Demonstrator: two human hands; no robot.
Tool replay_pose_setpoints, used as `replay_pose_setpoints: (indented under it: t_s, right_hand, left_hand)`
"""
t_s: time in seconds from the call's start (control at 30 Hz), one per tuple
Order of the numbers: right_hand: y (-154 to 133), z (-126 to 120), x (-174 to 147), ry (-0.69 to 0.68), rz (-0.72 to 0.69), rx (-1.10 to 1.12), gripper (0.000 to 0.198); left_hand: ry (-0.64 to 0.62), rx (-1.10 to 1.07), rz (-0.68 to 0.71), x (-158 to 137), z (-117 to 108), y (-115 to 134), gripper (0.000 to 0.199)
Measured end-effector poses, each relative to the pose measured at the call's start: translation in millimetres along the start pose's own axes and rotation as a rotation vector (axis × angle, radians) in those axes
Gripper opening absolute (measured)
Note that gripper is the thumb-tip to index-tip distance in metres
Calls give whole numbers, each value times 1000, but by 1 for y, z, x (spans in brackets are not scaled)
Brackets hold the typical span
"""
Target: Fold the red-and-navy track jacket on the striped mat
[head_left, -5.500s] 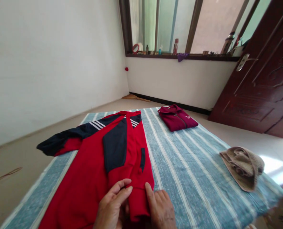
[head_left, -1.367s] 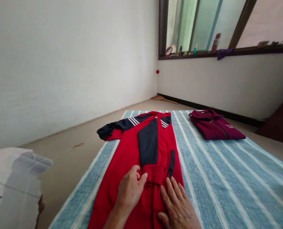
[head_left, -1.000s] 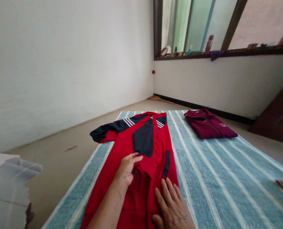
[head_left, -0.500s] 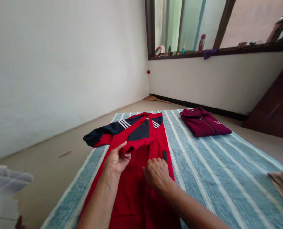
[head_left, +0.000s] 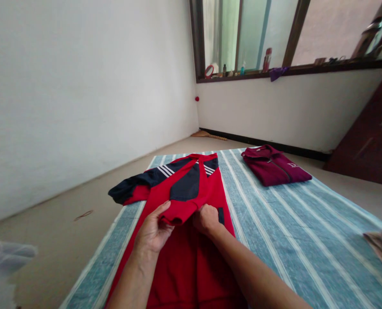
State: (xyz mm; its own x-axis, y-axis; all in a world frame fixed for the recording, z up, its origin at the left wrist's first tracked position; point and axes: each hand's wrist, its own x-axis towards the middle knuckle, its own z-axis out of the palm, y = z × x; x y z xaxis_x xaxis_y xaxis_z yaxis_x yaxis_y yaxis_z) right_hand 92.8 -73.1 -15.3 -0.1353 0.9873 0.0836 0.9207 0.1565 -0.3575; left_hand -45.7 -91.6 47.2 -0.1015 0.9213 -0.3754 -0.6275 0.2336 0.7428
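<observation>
Presently the left hand (head_left: pixel 152 231) and right hand (head_left: pixel 206 218) both pinch the cuff (head_left: pixel 179 213) of a folded-over sleeve on the red jacket (head_left: pixel 191 257); each hand is closed on the cloth. The jacket lies flat on the striped sheet (head_left: pixel 274 231), collar away from the person, its other sleeve (head_left: pixel 129 192) spread past the sheet's left edge.

Risks, as judged: the lifted cuff may drag the body panel beneath and leave a crease; an uneven pull between the hands could skew the sleeve; the spread sleeve could slip further off the sheet.

Markings: three white stripes at each shoulder, no wording legible. The folded maroon jacket (head_left: pixel 274 165), well apart to the right, bears a white chest mark, possibly a "D"; too small to confirm.
</observation>
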Motion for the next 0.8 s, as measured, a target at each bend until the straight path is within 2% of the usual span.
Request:
replay_pose_setpoints:
  t_s: [0.23, 0.43, 0.53, 0.6, 0.7, 0.8]
  right_hand:
    - [4, -1, -30, -10, -16, -54, 22]
    - [22, 8, -67, 94, -150, -113, 19]
    - [27, 10, -73, 97, -93, -84, 18]
    - [29, 9, -74, 154, -58, -78, 24]
    - [31, 8, -71, 256, -176, -65, 45]
    - [38, 6, -65, 326, -356, -1, 35]
  left_hand:
    - [61, 196, -7, -1, -36, -30, 22]
    - [89, 500, 85, -15, -51, -43, 36]
    - [95, 634, 105, -22, -53, -51, 40]
    - [105, 664, 46, -25, -52, -53, 42]
    - [110, 580, -46, -29, -50, -50, 41]
    - [98, 533, -57, -30, -51, -46, 37]
